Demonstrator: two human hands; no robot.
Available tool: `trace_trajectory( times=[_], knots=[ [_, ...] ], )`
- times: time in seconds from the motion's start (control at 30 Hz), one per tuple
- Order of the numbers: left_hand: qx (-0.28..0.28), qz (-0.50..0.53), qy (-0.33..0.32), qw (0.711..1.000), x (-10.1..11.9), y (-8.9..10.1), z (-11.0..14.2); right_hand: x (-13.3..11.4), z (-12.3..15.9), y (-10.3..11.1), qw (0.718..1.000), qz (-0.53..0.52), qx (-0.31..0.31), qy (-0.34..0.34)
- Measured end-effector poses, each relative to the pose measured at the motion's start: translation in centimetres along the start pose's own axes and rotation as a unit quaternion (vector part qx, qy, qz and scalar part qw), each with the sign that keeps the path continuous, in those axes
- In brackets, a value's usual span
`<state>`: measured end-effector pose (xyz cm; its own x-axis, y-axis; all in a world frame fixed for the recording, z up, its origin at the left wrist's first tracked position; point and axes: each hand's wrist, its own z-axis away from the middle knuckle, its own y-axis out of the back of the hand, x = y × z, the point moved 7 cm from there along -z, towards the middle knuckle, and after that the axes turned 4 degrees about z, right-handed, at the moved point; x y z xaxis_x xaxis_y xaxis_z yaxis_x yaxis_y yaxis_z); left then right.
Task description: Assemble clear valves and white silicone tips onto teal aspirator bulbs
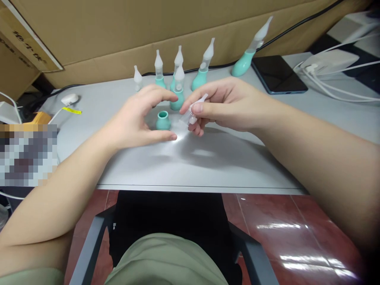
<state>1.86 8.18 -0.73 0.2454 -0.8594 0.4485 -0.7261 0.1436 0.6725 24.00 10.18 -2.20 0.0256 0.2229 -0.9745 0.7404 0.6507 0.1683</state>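
Five pieces along the far side of the grey table (pixel 237 170) look finished, each a teal bulb topped by a clear, white-tipped nozzle: the far-left one (pixel 159 69), one just beside it (pixel 178 57), the nearer middle one (pixel 177 99), another to the right (pixel 204 67), and the far-right one (pixel 246 59), which leans right beside the black phone (pixel 277 73). What is unjoined, as far as the view shows, is a bare bulb (pixel 163 121) near the middle of the table, its open neck facing up; a spare nozzle (pixel 138 79) standing at the far left, with no bulb visible under it; and a loose nozzle (pixel 188 117) in the right hand (pixel 228 101). That hand comes in from the right, palm turned inward, and grips the loose nozzle between thumb and fingers, the other fingertips curled below. The nozzle is tilted, its narrow tip toward the far right and its wide end toward the left and near side, just beside the bare bulb and apart from it. The left hand (pixel 133 114) comes in from the left and holds nothing, thumb and forefinger spread wide in a C around the bare bulb; whether any finger touches it cannot be told.
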Motion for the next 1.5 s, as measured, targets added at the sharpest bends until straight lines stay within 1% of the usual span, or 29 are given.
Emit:
trace_trajectory(
  times=[0.1, 0.13, 0.2, 0.27, 0.37, 0.43, 0.47, 0.57, 0.63, 0.77, 0.87, 0.93, 1.07, 1.17, 1.23, 1.33, 1.5],
  knots=[
    [0.059, -0.004, -0.122, 0.991, 1.3, 0.6, -0.5, -0.1, 0.2, -0.1, 1.000, -0.013, -0.014, -0.001],
    [0.083, -0.001, -0.152, 0.985, 1.6, 0.7, -0.6, -0.1, 0.2, -0.2, 1.000, -0.018, -0.017, -0.004],
    [0.116, 0.003, -0.173, 0.978, 1.9, 0.7, -0.7, -0.3, 0.3, -0.4, 0.999, -0.028, -0.015, -0.009],
    [0.133, 0.007, -0.171, 0.976, 1.9, 0.6, -0.7, -0.4, 0.3, -0.6, 0.999, -0.036, -0.006, -0.014],
    [0.116, 0.004, -0.123, 0.986, 1.6, 0.2, -0.8, -0.7, 0.4, -1.0, 0.999, -0.043, 0.013, -0.007],
    [0.104, 0.001, -0.078, 0.992, 1.5, 0.0, -0.8, -0.9, 0.4, -1.1, 0.999, -0.042, 0.026, 0.010],
    [0.112, 0.010, -0.065, 0.992, 1.5, 0.0, -0.7, -0.9, 0.4, -1.2, 0.999, -0.040, 0.030, 0.019],
    [0.142, 0.082, -0.027, 0.986, 1.7, 0.0, -0.4, -1.0, 0.3, -1.4, 0.998, -0.033, 0.033, 0.049],
    [0.143, 0.139, 0.016, 0.980, 1.6, -0.4, -0.3, -1.2, 0.3, -1.4, 0.996, -0.034, 0.041, 0.073],
    [0.088, 0.235, 0.113, 0.962, 1.4, -1.4, -0.4, -1.7, 0.5, -1.2, 0.990, -0.040, 0.075, 0.115],
    [0.039, 0.238, 0.175, 0.955, 1.8, -1.5, -0.5, -2.0, 0.6, -1.2, 0.989, -0.032, 0.078, 0.120],
    [0.029, 0.229, 0.207, 0.951, 2.1, -1.3, -0.6, -2.1, 0.6, -1.3, 0.990, -0.011, 0.080, 0.118],
    [0.015, 0.236, 0.224, 0.945, 2.5, -1.3, -0.7, -2.3, 0.8, -1.3, 0.991, 0.005, 0.075, 0.114],
    [0.003, 0.250, 0.235, 0.939, 2.2, -1.5, -0.7, -2.2, 0.8, -1.5, 0.993, -0.002, 0.070, 0.099],
    [-0.001, 0.260, 0.241, 0.935, 2.1, -1.6, -0.6, -2.1, 0.9, -1.4, 0.993, -0.004, 0.077, 0.087],
    [-0.007, 0.261, 0.241, 0.935, 2.1, -1.6, -0.6, -2.1, 1.0, -1.3, 0.993, -0.014, 0.081, 0.081],
    [-0.007, 0.260, 0.229, 0.938, 2.2, -1.4, -0.5, -2.2, 1.0, -1.3, 0.995, -0.008, 0.068, 0.078]
  ],
)
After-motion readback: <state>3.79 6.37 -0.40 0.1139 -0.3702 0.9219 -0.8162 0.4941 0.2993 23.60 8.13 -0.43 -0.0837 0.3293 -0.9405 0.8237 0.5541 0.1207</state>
